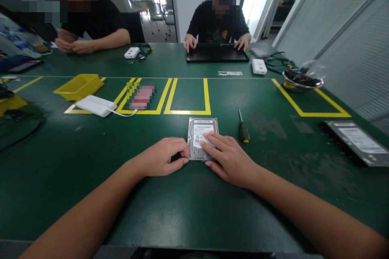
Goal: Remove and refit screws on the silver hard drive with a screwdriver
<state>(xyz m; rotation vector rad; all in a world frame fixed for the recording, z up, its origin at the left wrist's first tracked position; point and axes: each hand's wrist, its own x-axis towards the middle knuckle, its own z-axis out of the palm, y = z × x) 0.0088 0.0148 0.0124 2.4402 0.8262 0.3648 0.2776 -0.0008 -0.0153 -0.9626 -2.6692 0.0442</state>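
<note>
A silver hard drive (pixel 199 129) with a white label lies on the green table in front of me, label side up. My left hand (pixel 167 156) is at its left edge, fingers curled and thumb pressing near the lower left corner. Across the drive's right side lies my right hand (pixel 229 156), fingers stretched out over the label and thumb by the near edge. To the right of the drive is a screwdriver (pixel 243 129) with a black and yellow handle, its tip pointing away from me.
Another hard drive (pixel 357 141) lies at right, near a metal bowl (pixel 304 83) of dark items. Yellow tape (pixel 188 112) marks the table. A yellow bin (pixel 79 86) and white power bank (pixel 96 105) stand left. Two people sit opposite; one touches a black tray-like panel (pixel 217 54).
</note>
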